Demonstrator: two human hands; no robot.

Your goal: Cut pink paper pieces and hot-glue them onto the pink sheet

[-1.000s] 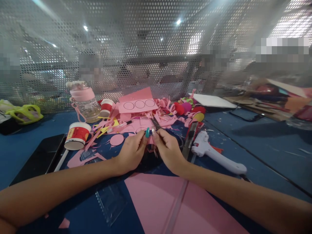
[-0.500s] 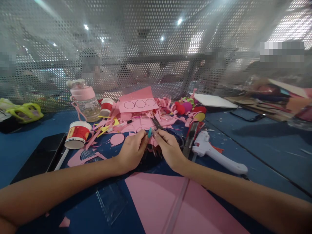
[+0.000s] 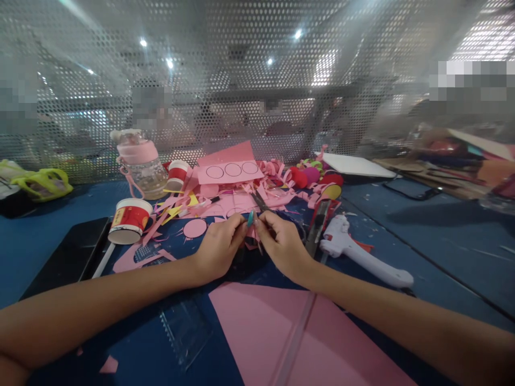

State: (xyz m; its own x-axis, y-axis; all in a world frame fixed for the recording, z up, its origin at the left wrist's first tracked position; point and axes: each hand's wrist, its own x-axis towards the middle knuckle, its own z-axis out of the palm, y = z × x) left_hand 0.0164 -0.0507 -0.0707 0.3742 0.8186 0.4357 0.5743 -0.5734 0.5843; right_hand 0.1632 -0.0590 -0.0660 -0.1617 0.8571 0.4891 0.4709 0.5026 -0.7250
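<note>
My left hand [image 3: 219, 246] is closed in a pinch on a small teal piece [image 3: 250, 218] over the middle of the table. Close beside it, the thumb and fingertips of my right hand [image 3: 286, 246] are pressed together; what they hold is too small and hidden to name. Just beyond my hands lie dark scissors [image 3: 260, 201] among pink paper scraps [image 3: 241, 202]. A cut pink paper circle [image 3: 195, 229] rests left of my left hand. Below my wrists lies a large pink paper sheet [image 3: 269, 327] with a translucent strip [image 3: 295, 343] across it.
A white glue gun [image 3: 364, 260] and a box cutter [image 3: 317, 228] lie on the right. Leftward are a paper cup [image 3: 131, 221], a black phone [image 3: 66, 260] and a water bottle [image 3: 140, 166]. A perforated metal screen [image 3: 233, 59] stands behind.
The teal piece has tilted slightly between my fingers, and my right fingers have shifted a little. The whole view has moved slightly; both hands stay together.
</note>
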